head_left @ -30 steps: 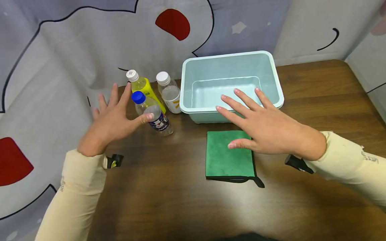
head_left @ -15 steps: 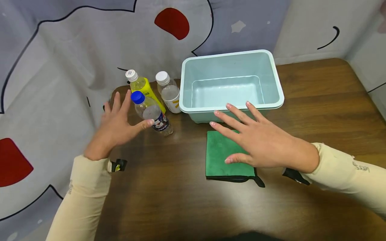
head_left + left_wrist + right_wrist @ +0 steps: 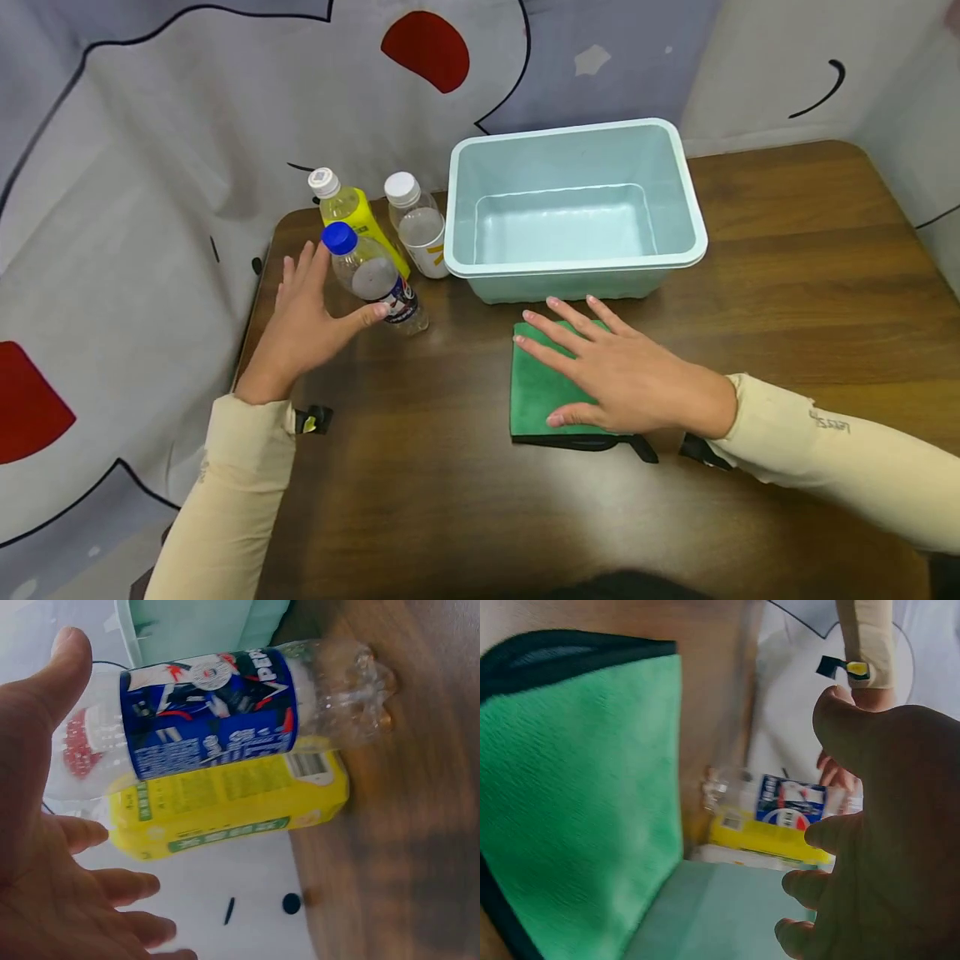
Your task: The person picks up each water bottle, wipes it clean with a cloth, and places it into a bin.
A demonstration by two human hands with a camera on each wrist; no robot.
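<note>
My left hand (image 3: pixel 300 333) is spread beside a clear Pepsi bottle (image 3: pixel 214 712) with a blue cap. In the head view its thumb overlaps the bottle's label; in the left wrist view thumb and fingers stand apart around the upper part. Over the folded green cloth (image 3: pixel 547 383) with black edging hovers my right hand (image 3: pixel 637 383), fingers spread and holding nothing. It hides the cloth's right part in the head view. Behind the Pepsi bottle stand a bottle with a yellow label (image 3: pixel 358 218) and a white-capped clear bottle (image 3: pixel 420 229).
A pale blue-green plastic bin (image 3: pixel 573 271) stands at the back of the wooden table (image 3: pixel 420 500), right of the bottles. A patterned curtain (image 3: pixel 187 125) hangs along the back and left edges. Bare wood stretches right of the bin and in front of the cloth.
My left hand has moved right, closer to the Pepsi bottle. The right hand has come down and left from in front of the bin to over the cloth. The bottles, bin and cloth stay put.
</note>
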